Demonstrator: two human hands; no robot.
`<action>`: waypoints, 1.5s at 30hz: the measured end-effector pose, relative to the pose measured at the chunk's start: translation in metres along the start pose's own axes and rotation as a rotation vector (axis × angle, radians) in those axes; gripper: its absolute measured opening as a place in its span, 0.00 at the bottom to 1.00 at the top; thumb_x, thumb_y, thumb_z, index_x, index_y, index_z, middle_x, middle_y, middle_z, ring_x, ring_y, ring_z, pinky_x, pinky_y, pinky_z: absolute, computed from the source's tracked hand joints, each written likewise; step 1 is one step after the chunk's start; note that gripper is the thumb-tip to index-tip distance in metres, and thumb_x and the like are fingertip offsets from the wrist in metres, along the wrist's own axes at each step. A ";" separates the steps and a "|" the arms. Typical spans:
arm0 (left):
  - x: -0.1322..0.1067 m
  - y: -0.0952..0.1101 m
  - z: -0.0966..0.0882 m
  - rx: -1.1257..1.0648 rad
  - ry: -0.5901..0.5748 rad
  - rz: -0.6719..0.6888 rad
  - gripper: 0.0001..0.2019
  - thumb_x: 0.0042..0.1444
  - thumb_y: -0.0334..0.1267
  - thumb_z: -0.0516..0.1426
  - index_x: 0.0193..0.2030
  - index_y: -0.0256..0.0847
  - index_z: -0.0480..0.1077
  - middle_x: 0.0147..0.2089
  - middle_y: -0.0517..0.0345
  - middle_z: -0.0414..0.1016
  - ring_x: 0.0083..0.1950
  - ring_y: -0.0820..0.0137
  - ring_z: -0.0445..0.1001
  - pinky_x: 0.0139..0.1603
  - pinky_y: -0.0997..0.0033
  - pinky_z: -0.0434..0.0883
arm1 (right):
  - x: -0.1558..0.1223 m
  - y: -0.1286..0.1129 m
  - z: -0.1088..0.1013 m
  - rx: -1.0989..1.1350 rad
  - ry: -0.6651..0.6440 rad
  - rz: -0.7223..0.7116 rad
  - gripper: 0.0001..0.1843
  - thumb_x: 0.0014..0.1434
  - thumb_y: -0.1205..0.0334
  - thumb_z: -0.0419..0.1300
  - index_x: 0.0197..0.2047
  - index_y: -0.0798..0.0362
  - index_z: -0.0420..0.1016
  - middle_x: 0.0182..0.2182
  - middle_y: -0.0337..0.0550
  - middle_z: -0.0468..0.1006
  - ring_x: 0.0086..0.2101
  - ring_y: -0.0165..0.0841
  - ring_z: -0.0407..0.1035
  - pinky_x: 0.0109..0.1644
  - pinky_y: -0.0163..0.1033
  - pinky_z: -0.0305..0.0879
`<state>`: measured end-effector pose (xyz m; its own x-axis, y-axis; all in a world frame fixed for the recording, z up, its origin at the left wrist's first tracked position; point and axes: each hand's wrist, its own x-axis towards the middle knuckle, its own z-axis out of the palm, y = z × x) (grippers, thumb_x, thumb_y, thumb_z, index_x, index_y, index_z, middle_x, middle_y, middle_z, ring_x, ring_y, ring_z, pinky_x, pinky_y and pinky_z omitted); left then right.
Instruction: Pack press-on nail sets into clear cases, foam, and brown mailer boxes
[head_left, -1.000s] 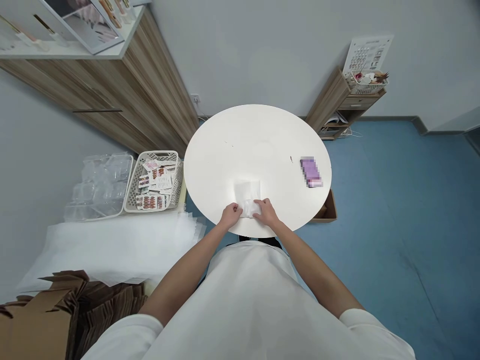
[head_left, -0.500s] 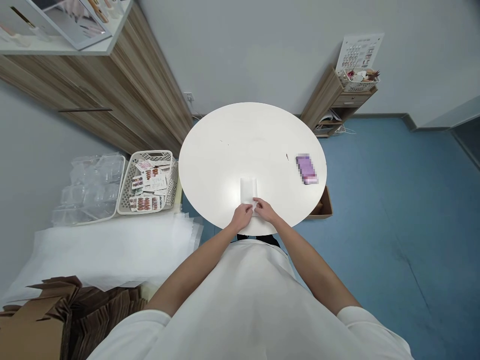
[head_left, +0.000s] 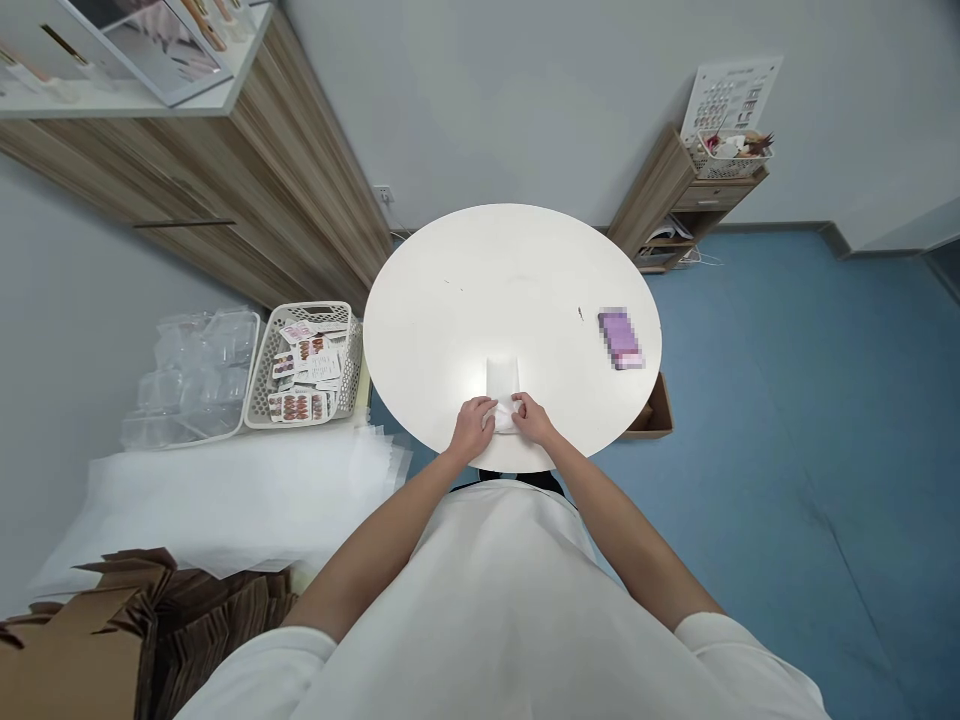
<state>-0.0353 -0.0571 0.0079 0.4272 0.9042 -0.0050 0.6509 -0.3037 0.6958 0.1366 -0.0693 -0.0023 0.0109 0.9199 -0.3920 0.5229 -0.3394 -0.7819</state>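
Note:
A small folded white sheet (head_left: 502, 375) lies near the front edge of the round white table (head_left: 480, 270); whether it is paper or thin foam I cannot make out. My left hand (head_left: 472, 426) holds its left side, fingers curled together over the near part. On the opposite side, my right hand (head_left: 532, 419) pinches the right edge between thumb and fingers. The near part of the sheet looks folded over and slightly rumpled between both hands, while the far part lies flat.
A blurred purple item (head_left: 619, 337) and a small dark sliver (head_left: 580, 313) lie on the table's right. At left stand a basket of printed cards (head_left: 255, 400), clear plastic boxes (head_left: 199, 380), stacked white sheets (head_left: 225, 490) and folded cardboard (head_left: 82, 660). An open carton (head_left: 660, 420) sits below right.
My hands have moved slightly apart, the left one shifting left along the sheet. The near part of the sheet now shows between them. The camera view has shifted a little.

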 end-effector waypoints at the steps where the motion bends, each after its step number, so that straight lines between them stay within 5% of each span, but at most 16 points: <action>1: 0.005 -0.002 0.000 0.029 -0.030 0.025 0.18 0.54 0.35 0.48 0.52 0.44 0.63 0.54 0.52 0.62 0.55 0.63 0.59 0.54 0.57 0.60 | -0.002 0.001 -0.001 -0.003 -0.011 -0.020 0.20 0.49 0.67 0.49 0.48 0.49 0.60 0.21 0.31 0.60 0.24 0.27 0.58 0.31 0.33 0.57; 6: 0.017 -0.003 0.002 0.162 -0.199 0.073 0.21 0.52 0.39 0.52 0.54 0.45 0.61 0.59 0.51 0.57 0.60 0.59 0.52 0.57 0.55 0.55 | -0.012 0.001 -0.008 -0.147 -0.002 -0.150 0.27 0.51 0.65 0.51 0.56 0.51 0.54 0.37 0.42 0.66 0.35 0.30 0.63 0.39 0.38 0.62; 9: 0.016 -0.001 0.001 0.166 -0.224 0.046 0.22 0.51 0.39 0.53 0.55 0.47 0.60 0.60 0.52 0.55 0.62 0.58 0.50 0.58 0.54 0.53 | -0.015 0.000 -0.014 -0.280 -0.010 -0.243 0.35 0.49 0.61 0.57 0.60 0.48 0.48 0.53 0.49 0.56 0.49 0.37 0.58 0.47 0.43 0.61; 12: 0.016 -0.002 0.001 0.117 -0.230 0.044 0.23 0.50 0.38 0.54 0.55 0.47 0.60 0.61 0.52 0.54 0.62 0.58 0.50 0.58 0.54 0.54 | -0.013 0.000 -0.017 -0.356 -0.150 -0.306 0.47 0.41 0.58 0.64 0.61 0.48 0.45 0.59 0.51 0.45 0.56 0.43 0.49 0.52 0.46 0.57; 18: 0.012 -0.005 0.004 0.009 -0.206 0.048 0.26 0.49 0.38 0.54 0.56 0.42 0.57 0.58 0.49 0.59 0.58 0.60 0.56 0.57 0.57 0.56 | -0.013 0.000 -0.010 -0.401 -0.204 -0.319 0.44 0.43 0.69 0.60 0.61 0.54 0.44 0.58 0.55 0.50 0.52 0.42 0.56 0.51 0.45 0.58; 23: -0.005 -0.005 -0.009 -0.070 -0.346 0.071 0.36 0.39 0.46 0.61 0.57 0.41 0.56 0.55 0.49 0.61 0.56 0.57 0.59 0.55 0.58 0.58 | -0.026 0.002 -0.013 -0.315 -0.280 -0.274 0.40 0.41 0.63 0.62 0.57 0.55 0.53 0.51 0.52 0.58 0.49 0.41 0.59 0.51 0.45 0.58; 27: -0.005 -0.005 -0.010 -0.040 -0.339 0.063 0.27 0.38 0.38 0.61 0.49 0.42 0.64 0.53 0.49 0.61 0.54 0.57 0.59 0.53 0.57 0.59 | -0.025 0.001 -0.020 -0.191 -0.308 -0.158 0.31 0.41 0.63 0.61 0.51 0.53 0.62 0.48 0.49 0.60 0.44 0.36 0.61 0.48 0.43 0.60; 31: 0.007 -0.004 -0.006 -0.079 -0.325 -0.093 0.14 0.48 0.35 0.51 0.43 0.41 0.66 0.44 0.51 0.66 0.46 0.63 0.66 0.46 0.62 0.64 | -0.014 -0.007 -0.026 -0.041 -0.287 -0.008 0.13 0.48 0.58 0.56 0.36 0.54 0.69 0.45 0.48 0.62 0.37 0.32 0.64 0.38 0.37 0.64; 36: 0.014 -0.004 -0.003 -0.234 -0.196 -0.323 0.16 0.53 0.39 0.49 0.48 0.41 0.60 0.41 0.54 0.70 0.40 0.68 0.69 0.40 0.68 0.66 | 0.002 -0.016 -0.022 0.039 -0.207 0.170 0.20 0.53 0.47 0.48 0.26 0.55 0.67 0.29 0.44 0.69 0.27 0.31 0.63 0.29 0.35 0.59; 41: 0.021 0.000 0.005 -0.246 -0.087 -0.494 0.11 0.51 0.39 0.52 0.41 0.40 0.64 0.38 0.54 0.72 0.39 0.68 0.70 0.39 0.69 0.66 | 0.009 -0.013 -0.012 -0.062 0.065 0.191 0.18 0.53 0.48 0.48 0.40 0.53 0.63 0.31 0.42 0.70 0.32 0.33 0.65 0.34 0.37 0.60; 45: 0.029 0.003 0.007 -0.235 -0.065 -0.549 0.10 0.49 0.40 0.53 0.38 0.40 0.67 0.36 0.55 0.73 0.38 0.68 0.71 0.39 0.70 0.66 | 0.000 -0.008 -0.011 -0.163 0.221 0.061 0.21 0.54 0.55 0.50 0.51 0.52 0.56 0.42 0.46 0.65 0.38 0.34 0.65 0.38 0.39 0.62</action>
<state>-0.0166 -0.0341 0.0046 0.1100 0.8876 -0.4472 0.6344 0.2837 0.7191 0.1416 -0.0644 0.0094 0.2225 0.9254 -0.3068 0.6453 -0.3757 -0.6651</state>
